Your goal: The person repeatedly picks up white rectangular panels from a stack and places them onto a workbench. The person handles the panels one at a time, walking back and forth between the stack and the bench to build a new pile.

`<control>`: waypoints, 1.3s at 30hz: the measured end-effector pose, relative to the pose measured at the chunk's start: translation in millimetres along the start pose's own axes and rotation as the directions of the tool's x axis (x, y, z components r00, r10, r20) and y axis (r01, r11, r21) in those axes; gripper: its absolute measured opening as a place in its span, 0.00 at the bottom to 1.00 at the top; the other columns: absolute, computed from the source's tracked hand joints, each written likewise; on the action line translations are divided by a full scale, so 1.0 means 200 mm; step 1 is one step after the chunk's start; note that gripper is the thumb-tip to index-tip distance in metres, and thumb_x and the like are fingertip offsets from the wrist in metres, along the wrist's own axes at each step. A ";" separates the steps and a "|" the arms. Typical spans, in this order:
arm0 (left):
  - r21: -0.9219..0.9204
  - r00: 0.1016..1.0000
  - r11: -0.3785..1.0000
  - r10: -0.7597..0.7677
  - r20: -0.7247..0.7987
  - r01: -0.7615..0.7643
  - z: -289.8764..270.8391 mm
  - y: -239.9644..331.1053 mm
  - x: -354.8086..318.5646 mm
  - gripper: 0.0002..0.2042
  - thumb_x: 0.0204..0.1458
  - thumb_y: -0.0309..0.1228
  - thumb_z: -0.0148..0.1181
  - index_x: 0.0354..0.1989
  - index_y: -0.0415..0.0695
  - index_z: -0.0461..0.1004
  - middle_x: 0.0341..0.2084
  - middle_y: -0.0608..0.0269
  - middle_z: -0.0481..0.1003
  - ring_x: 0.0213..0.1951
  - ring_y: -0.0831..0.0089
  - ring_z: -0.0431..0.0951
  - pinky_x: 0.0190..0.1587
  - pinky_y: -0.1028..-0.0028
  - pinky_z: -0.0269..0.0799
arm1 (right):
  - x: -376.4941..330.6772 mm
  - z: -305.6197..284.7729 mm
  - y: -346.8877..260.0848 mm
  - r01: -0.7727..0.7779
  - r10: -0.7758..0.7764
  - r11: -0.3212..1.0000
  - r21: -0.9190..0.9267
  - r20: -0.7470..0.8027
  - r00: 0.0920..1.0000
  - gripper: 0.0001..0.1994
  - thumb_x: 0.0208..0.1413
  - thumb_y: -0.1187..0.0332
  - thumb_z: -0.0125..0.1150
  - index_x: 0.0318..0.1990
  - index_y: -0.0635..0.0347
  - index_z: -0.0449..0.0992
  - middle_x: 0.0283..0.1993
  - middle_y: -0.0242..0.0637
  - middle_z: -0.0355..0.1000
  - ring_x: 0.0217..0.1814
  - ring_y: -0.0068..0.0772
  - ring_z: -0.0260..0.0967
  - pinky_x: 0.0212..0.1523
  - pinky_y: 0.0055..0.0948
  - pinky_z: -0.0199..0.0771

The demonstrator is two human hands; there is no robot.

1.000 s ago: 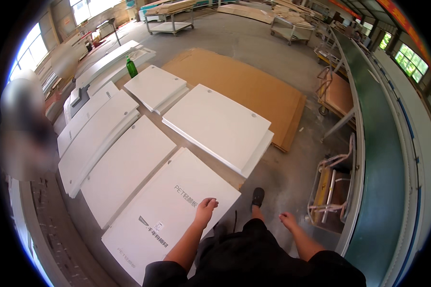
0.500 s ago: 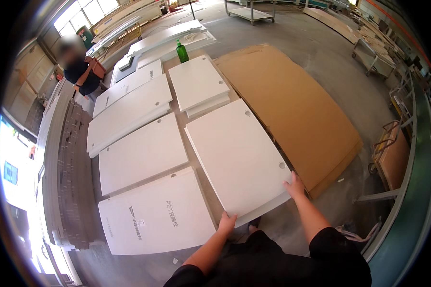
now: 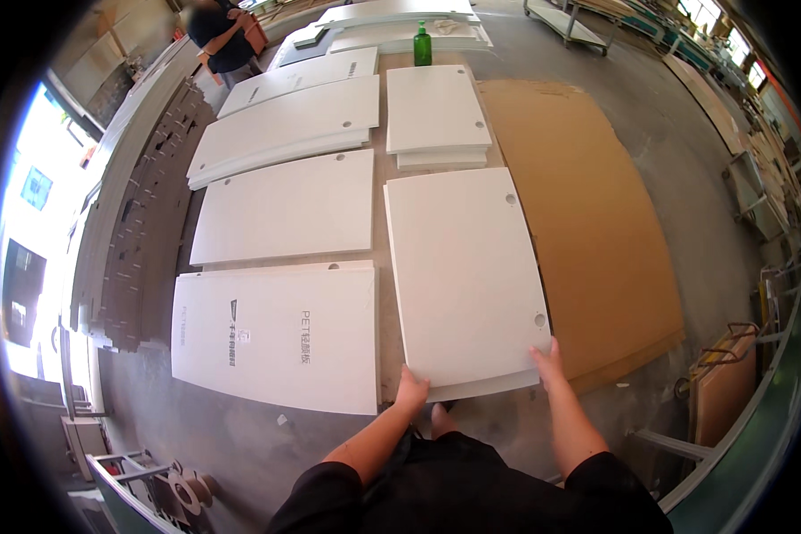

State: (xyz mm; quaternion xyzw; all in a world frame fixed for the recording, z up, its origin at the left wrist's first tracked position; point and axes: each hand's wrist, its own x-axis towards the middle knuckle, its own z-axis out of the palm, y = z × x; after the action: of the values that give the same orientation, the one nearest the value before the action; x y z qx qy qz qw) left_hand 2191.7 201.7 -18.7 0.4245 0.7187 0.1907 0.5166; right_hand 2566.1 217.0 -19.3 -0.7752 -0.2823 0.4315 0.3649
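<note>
A large white panel (image 3: 463,276) with two round cup holes near its right edge lies on top of another white panel (image 3: 489,384), whose near edge sticks out beneath. My left hand (image 3: 411,388) grips the near left corner of the upper panel, thumb on top and the other fingers mostly hidden at the edge. At the near right corner, my right hand (image 3: 548,361) has hold of the same panel, close to one cup hole. Left of my left hand lies a printed white panel (image 3: 271,334) on its own stack.
More white panels (image 3: 285,205) lie in stacks further off, with a green bottle (image 3: 422,44) behind them. Brown board (image 3: 596,214) lies along the right. A tall board stack (image 3: 142,214) stands at left, near a co-worker (image 3: 222,40). A trolley (image 3: 725,383) stands at right.
My view has swung, so the stacks now look straighter and sit further right. Both hands stay at the near corners of the upper panel; any shift of the panel itself is hard to tell.
</note>
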 end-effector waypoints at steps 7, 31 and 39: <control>-0.001 0.991 0.991 -0.132 -0.017 0.132 -0.10 0.05 -0.07 0.35 0.51 0.31 0.62 0.66 0.31 0.55 0.50 0.31 0.73 0.54 0.41 0.74 0.57 0.56 0.71 | 0.06 0.06 0.05 0.074 -0.100 0.980 0.185 0.138 0.985 0.28 0.55 0.71 0.67 0.63 0.56 0.63 0.55 0.41 0.72 0.56 0.39 0.70 0.57 0.41 0.70; -0.140 0.995 0.990 0.034 0.095 -0.020 -0.05 -0.04 0.19 0.29 0.54 0.43 0.59 0.58 0.32 0.69 0.52 0.35 0.74 0.57 0.44 0.73 0.60 0.59 0.68 | 0.26 -0.12 0.07 -0.036 0.037 0.999 -0.009 0.316 0.948 0.24 0.55 0.72 0.64 0.59 0.68 0.68 0.55 0.48 0.74 0.55 0.46 0.73 0.58 0.48 0.73; -0.474 0.965 0.841 -0.243 0.096 0.259 -0.07 0.17 0.20 0.29 0.56 0.37 0.63 0.62 0.36 0.62 0.52 0.45 0.74 0.53 0.56 0.76 0.54 0.61 0.73 | 0.25 0.03 -0.19 -0.005 0.018 0.997 -0.078 0.166 0.986 0.29 0.53 0.50 0.71 0.54 0.62 0.73 0.49 0.41 0.76 0.53 0.35 0.71 0.54 0.40 0.72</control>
State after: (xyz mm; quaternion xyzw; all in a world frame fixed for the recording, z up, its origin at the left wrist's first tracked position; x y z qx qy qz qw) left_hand 2188.4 255.4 -12.4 0.1874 0.6893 0.2878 0.6379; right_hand 2580.6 278.2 -13.8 -0.7515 -0.3240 0.4858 0.3072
